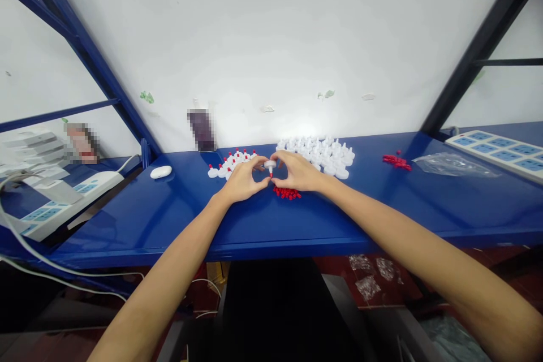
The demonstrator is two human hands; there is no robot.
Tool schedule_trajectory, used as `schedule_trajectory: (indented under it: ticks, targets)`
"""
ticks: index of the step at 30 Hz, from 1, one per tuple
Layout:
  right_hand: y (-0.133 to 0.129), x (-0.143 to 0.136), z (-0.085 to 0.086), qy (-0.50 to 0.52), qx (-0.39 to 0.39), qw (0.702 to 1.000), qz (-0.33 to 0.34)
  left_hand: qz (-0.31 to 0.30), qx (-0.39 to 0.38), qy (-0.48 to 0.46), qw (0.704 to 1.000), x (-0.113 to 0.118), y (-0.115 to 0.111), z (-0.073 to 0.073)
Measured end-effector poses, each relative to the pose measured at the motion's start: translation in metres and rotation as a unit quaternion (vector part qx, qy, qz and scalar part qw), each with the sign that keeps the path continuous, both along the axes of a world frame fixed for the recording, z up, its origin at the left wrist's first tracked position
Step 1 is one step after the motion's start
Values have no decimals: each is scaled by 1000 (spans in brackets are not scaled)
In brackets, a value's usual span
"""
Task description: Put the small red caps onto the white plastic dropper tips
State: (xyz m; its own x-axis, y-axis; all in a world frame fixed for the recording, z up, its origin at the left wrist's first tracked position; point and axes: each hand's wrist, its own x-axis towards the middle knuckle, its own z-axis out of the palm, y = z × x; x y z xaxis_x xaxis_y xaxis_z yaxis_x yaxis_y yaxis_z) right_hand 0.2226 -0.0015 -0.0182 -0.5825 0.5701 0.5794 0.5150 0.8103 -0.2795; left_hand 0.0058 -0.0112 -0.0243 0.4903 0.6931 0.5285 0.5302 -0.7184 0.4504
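Between my two hands is a white nozzle cap [270, 164], turned with its spout down and a small red tip at the lower end. My left hand [246, 179] has its fingers and thumb closed on it from the left. From the right, my right hand [296, 172] pinches the same piece. Just below my right hand lies a pile of red tips [287, 193]. White caps with red tips [231, 164] stand behind my left hand, partly hidden by it. A larger group of plain white caps [318, 153] sits behind my right hand.
A white earbud case [161, 172] lies on the blue table [178, 226] at the left. A blurred phone-like object [202, 130] leans on the wall. To the right are more red tips [397, 161], a clear plastic bag [453, 165] and a power strip [500, 150].
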Motion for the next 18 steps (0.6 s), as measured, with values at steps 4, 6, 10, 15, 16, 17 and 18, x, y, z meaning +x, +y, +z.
schedule_trajectory:
  ticks: [4, 6, 10, 15, 16, 17, 18]
  targets:
    - [5, 2, -2, -22, 19, 1000, 3, 1, -2, 0, 1000, 0, 2, -1]
    - [7, 3, -3, -33, 22, 999, -7, -2, -11, -1, 1000, 0, 1, 0]
    - [8, 3, -3, -20, 19, 999, -17, -15, -28, 18, 999, 2, -5, 3]
    - [3, -1, -1, 35, -7, 999, -3, -5, -6, 12, 1000, 4, -7, 6]
    - [3, -2, -1, 45, -11, 999, 4, -2, -10, 4, 1000, 4, -7, 7]
    - [2, -3, 0, 53, -16, 998, 12, -1, -18, -2, 1000, 4, -6, 7]
    - [1, -3, 0, 61, -20, 998, 19, -2, -27, -7, 1000, 3, -5, 7]
